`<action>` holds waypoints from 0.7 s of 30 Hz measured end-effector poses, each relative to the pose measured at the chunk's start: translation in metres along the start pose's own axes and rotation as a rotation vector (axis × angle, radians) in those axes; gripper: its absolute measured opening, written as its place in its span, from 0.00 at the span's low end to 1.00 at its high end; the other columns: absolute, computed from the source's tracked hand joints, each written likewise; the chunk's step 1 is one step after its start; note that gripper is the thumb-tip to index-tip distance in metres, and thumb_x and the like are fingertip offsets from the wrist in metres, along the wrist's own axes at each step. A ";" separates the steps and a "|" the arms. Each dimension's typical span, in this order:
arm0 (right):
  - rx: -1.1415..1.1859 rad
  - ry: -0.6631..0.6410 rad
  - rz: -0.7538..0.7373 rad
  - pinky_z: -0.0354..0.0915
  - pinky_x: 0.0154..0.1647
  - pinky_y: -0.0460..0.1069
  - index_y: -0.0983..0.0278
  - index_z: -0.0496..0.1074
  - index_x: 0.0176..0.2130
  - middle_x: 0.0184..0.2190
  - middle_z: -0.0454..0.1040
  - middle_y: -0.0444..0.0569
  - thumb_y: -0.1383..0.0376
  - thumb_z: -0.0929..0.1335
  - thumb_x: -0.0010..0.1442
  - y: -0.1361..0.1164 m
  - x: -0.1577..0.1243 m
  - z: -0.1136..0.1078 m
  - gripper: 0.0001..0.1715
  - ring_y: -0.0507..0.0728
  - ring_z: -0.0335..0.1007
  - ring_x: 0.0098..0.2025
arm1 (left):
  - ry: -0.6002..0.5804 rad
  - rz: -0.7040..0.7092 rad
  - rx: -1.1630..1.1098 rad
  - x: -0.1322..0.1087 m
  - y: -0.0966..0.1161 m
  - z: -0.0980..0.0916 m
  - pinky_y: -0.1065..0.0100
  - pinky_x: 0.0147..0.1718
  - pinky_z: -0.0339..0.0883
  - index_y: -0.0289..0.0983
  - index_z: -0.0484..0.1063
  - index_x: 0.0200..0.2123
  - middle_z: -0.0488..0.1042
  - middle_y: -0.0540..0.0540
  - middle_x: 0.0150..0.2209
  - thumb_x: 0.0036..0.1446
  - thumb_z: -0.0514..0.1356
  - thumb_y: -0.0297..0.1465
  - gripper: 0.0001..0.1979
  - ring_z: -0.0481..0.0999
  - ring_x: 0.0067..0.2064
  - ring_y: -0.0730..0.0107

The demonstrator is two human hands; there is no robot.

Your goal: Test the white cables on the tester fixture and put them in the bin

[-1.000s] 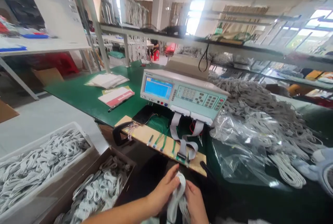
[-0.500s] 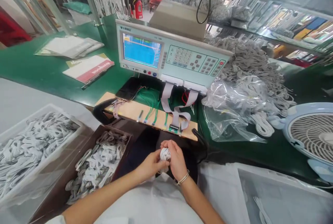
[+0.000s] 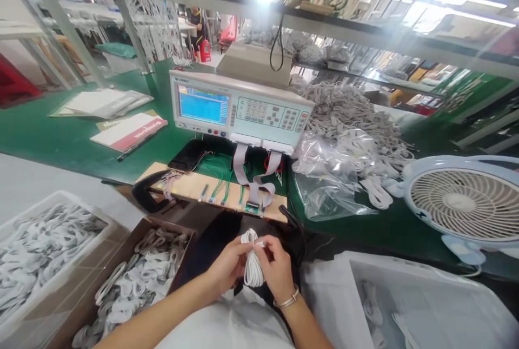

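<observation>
A coiled bundle of white cable (image 3: 253, 269) is held upright in front of my lap. My left hand (image 3: 230, 263) grips its left side near the middle, with the fingers curled round it. My right hand (image 3: 278, 267) pinches the bundle's middle from the right, thumb and forefinger together at the tie point. Loops of the bundle show above and below the fingers. Beyond my hands, a wooden board (image 3: 190, 192) with small connectors and green wires lies along the bench edge. Grey ribbon cables run from it to a tester (image 3: 243, 105) with a lit blue screen.
Left of me stand a brown box (image 3: 188, 241) and a white bin (image 3: 65, 200), both full of cable bundles. To my right are a grey bin (image 3: 357, 289) with a few bundles and a blue fan (image 3: 462, 203). Cables in plastic bags (image 3: 332, 186) pile up behind.
The view has tilted up. The cable bundle, mostly covered by my hands before, now shows its full length. My right hand has shifted from wrapping round it to pinching its middle.
</observation>
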State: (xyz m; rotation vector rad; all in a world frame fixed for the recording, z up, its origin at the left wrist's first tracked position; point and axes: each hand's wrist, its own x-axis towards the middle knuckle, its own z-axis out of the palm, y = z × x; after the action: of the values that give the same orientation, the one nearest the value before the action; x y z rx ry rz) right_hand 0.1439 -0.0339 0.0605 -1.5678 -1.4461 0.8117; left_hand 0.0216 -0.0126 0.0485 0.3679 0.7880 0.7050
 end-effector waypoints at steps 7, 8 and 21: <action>0.082 -0.177 -0.039 0.62 0.35 0.47 0.61 0.69 0.37 0.30 0.72 0.47 0.63 0.61 0.55 -0.014 0.006 -0.009 0.12 0.55 0.67 0.33 | 0.106 0.037 0.007 0.007 -0.006 -0.004 0.75 0.17 0.58 0.41 0.63 0.40 0.67 0.52 0.24 0.47 0.55 0.43 0.18 0.66 0.20 0.76; 0.077 -0.159 -0.036 0.62 0.33 0.47 0.61 0.69 0.37 0.29 0.72 0.47 0.62 0.61 0.54 -0.014 0.006 -0.008 0.11 0.54 0.67 0.31 | 0.103 0.021 0.050 0.009 -0.004 -0.004 0.76 0.16 0.56 0.41 0.63 0.39 0.66 0.53 0.22 0.47 0.54 0.46 0.19 0.65 0.19 0.76; 0.387 -0.047 0.304 0.52 0.16 0.43 0.67 0.72 0.33 0.19 0.71 0.45 0.58 0.67 0.47 0.007 0.037 -0.004 0.16 0.47 0.56 0.17 | 0.061 0.352 0.683 0.032 0.040 -0.014 0.75 0.21 0.54 0.34 0.72 0.27 0.65 0.50 0.21 0.45 0.57 0.40 0.15 0.61 0.23 0.75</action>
State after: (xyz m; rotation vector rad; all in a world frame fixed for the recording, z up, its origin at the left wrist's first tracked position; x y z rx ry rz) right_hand 0.1552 0.0026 0.0589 -1.4880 -1.0144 1.2325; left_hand 0.0100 0.0388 0.0446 1.1282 1.0250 0.7612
